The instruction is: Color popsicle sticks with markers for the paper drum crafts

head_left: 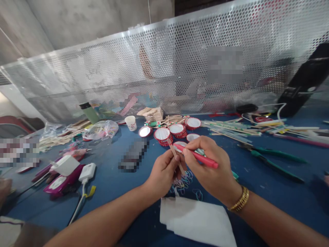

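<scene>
My left hand is closed around a flat wooden craft stick, which slants up and away between thumb and fingers. In my right hand is a red marker, its tip end close to the upper part of the stick. Whether the tip touches the wood I cannot tell. Below my hands lies a loose heap of thin coloured rubber bands. White paper sheets rest nearer to me. Just beyond my hands stand several red-rimmed round pieces with pale tops.
Green-handled pliers lie at the right, near many thin sticks. A paper cup, a dark phone and a white charger are to the left. A perforated metal screen bounds the table's back. Another person's hand shows at the left edge.
</scene>
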{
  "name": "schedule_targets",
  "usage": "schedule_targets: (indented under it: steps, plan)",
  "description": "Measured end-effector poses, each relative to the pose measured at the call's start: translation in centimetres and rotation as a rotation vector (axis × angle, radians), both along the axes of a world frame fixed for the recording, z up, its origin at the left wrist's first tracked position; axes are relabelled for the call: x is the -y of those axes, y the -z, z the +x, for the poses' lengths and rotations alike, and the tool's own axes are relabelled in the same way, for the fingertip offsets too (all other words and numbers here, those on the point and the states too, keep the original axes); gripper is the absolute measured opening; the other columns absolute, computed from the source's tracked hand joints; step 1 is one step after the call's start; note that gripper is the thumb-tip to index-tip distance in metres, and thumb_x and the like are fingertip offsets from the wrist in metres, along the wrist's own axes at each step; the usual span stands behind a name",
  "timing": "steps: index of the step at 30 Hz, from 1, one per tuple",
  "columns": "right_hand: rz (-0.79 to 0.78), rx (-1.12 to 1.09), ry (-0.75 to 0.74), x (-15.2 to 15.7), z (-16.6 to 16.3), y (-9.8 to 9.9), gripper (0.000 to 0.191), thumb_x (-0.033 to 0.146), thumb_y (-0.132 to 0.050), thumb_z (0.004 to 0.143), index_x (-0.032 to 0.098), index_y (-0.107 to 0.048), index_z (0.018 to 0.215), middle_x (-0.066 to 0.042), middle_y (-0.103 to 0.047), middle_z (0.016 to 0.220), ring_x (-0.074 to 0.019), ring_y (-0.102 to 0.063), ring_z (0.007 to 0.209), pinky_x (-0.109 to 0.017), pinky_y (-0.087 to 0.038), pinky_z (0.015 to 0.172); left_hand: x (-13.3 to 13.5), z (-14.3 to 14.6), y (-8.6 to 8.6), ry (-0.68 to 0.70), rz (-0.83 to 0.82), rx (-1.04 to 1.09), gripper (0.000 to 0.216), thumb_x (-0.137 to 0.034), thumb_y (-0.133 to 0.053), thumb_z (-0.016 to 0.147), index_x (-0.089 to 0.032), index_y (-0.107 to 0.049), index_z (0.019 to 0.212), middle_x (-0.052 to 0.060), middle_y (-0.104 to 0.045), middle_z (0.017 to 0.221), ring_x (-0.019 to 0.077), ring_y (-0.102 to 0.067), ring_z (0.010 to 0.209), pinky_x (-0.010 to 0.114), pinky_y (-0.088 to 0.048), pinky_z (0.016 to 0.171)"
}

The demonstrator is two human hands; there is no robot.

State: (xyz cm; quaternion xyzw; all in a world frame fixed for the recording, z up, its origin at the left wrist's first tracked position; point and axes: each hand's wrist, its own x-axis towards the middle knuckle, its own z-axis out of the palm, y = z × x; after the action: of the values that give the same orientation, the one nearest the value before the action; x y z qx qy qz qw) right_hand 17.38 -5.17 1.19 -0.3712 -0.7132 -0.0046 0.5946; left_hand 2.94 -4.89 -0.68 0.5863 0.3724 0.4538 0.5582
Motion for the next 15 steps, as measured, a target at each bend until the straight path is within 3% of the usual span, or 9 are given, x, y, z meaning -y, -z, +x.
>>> schedule_targets:
  steps: [15]
  plan:
    - [0.002,0.013,-0.019,0.14,-0.11,-0.07,0.01,0.018,-0.058,0.086,0.022,-0.053,0.078,0.001,-0.063,0.073,-0.016,-0.059,0.071,-0.036,-0.046,0.073,-0.01,-0.04,0.12,-0.005,0.006,-0.017,0.039,-0.056,-0.058,0.085,-0.019,-0.049,0.078,-0.006,-0.048,0.052,0.0054,-0.039,0.04,0.019,-0.028,0.041]
